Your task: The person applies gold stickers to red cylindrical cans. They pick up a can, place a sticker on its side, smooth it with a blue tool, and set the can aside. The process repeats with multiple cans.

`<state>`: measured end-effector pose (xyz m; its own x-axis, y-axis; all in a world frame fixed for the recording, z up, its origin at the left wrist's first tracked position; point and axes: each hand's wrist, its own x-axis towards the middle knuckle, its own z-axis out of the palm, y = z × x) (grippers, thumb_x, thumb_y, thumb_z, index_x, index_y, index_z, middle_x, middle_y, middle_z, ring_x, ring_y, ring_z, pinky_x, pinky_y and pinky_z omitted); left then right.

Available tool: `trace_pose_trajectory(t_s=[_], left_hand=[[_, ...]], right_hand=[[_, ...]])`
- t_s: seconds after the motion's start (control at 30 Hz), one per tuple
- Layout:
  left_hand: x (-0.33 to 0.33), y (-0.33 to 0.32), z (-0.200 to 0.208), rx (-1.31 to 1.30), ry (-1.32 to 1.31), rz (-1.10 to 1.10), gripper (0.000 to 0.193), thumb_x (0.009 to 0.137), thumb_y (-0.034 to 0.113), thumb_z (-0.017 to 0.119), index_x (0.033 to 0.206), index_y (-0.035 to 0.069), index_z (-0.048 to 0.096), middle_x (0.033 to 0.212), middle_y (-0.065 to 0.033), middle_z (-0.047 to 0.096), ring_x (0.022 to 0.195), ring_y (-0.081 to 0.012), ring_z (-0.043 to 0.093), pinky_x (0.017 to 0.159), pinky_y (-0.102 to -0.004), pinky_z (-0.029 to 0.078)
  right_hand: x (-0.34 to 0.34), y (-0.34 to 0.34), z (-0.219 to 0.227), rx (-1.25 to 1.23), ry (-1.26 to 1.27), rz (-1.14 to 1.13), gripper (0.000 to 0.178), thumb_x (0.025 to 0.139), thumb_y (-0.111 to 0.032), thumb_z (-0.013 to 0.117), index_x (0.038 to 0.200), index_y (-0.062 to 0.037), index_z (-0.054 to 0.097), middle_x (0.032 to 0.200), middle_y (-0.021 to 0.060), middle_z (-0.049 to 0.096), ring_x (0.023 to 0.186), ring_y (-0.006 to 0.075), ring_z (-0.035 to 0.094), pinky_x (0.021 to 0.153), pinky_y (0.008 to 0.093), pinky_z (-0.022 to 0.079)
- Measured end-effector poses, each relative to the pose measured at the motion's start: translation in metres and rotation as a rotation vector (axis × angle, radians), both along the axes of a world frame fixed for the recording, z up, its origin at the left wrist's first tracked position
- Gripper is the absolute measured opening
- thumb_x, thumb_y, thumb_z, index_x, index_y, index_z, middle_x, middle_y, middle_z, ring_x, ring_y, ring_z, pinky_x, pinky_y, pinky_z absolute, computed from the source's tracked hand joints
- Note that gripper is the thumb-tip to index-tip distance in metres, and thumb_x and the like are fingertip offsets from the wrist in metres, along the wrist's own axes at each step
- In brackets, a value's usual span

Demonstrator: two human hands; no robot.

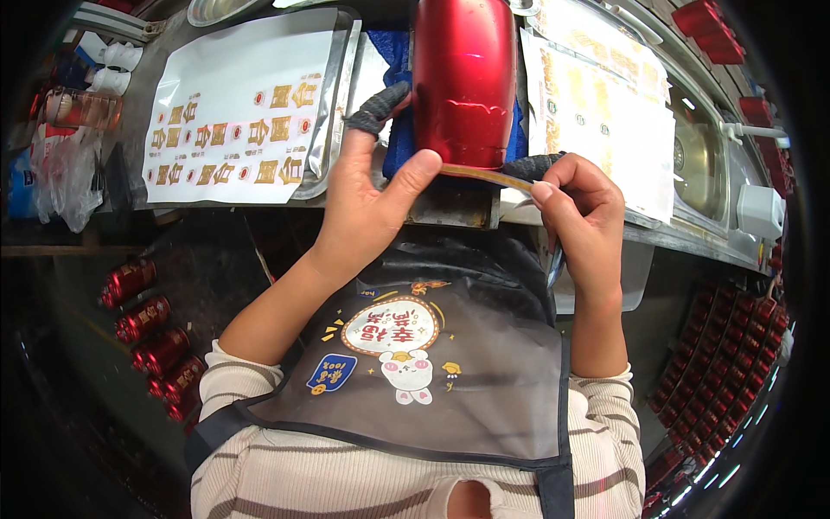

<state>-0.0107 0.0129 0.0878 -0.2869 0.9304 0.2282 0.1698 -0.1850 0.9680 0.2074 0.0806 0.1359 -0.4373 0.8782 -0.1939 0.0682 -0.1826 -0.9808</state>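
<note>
A glossy red metal bottle (462,78) lies on a blue cloth (399,143) at the table's near edge, its end toward me. A narrow yellow strip (484,176), perhaps a measuring tape, runs across that near end. My left hand (367,169) grips the bottle's left side with a black-wrapped finger, its thumb on the strip's left end. Between the thumb and forefinger of my right hand (584,203) the strip's right end is pinched. One black-wrapped finger of that hand reaches toward the bottle. Below it shows a thin bluish piece (555,264) I cannot make out.
To the left, a white sheet (233,69) with gold and red decals lies on a metal tray (341,95). Another decal sheet (596,130) lies right, beside a metal basin (700,160). Red bottles (143,320) stand low left, with several rows of red items (722,355) low right.
</note>
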Motion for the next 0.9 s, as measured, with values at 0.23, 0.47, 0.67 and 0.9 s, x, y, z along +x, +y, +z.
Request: trace_pose_trajectory(t_s=[0.23, 0.47, 0.67, 0.9], left_hand=[[0.005, 0.006, 0.004, -0.007, -0.002, -0.069, 0.063, 0.093, 0.020, 0.071, 0.143, -0.003, 0.040, 0.138, -0.0166, 0.052, 0.130, -0.0243, 0.048, 0.111, -0.0356, 0.036], [0.006, 0.005, 0.003, -0.003, 0.040, -0.060, 0.064, 0.092, 0.019, 0.071, 0.144, -0.004, 0.040, 0.138, -0.0166, 0.052, 0.130, -0.0238, 0.048, 0.110, -0.0348, 0.037], [0.008, -0.008, 0.009, 0.001, 0.174, 0.033, 0.062, 0.089, 0.025, 0.074, 0.139, -0.001, 0.050, 0.146, -0.0233, 0.045, 0.135, -0.0317, 0.045, 0.113, -0.0461, 0.030], [0.002, -0.026, 0.011, 0.093, 0.961, 0.027, 0.031, 0.085, 0.034, 0.073, 0.103, 0.010, 0.078, 0.152, -0.0378, 0.030, 0.136, -0.0508, 0.039, 0.109, -0.0665, 0.021]], right_hand=[[0.002, 0.006, 0.004, -0.002, -0.004, 0.004, 0.011, 0.089, -0.001, 0.065, 0.080, -0.0008, 0.058, 0.075, -0.0048, 0.053, 0.067, 0.0004, 0.044, 0.059, 0.0175, 0.033], [0.003, 0.006, -0.001, -0.013, 0.002, -0.005, 0.011, 0.089, -0.001, 0.064, 0.080, -0.0019, 0.058, 0.075, -0.0054, 0.053, 0.066, 0.0000, 0.043, 0.058, 0.0174, 0.032], [0.000, 0.007, -0.006, -0.019, -0.025, -0.016, 0.012, 0.090, -0.002, 0.065, 0.080, -0.0023, 0.058, 0.075, -0.0061, 0.053, 0.068, -0.0002, 0.043, 0.059, 0.0176, 0.032], [0.000, 0.008, -0.014, 0.007, -0.054, -0.019, 0.011, 0.089, -0.003, 0.065, 0.080, -0.0026, 0.058, 0.076, -0.0061, 0.053, 0.069, 0.0003, 0.043, 0.060, 0.0177, 0.033]])
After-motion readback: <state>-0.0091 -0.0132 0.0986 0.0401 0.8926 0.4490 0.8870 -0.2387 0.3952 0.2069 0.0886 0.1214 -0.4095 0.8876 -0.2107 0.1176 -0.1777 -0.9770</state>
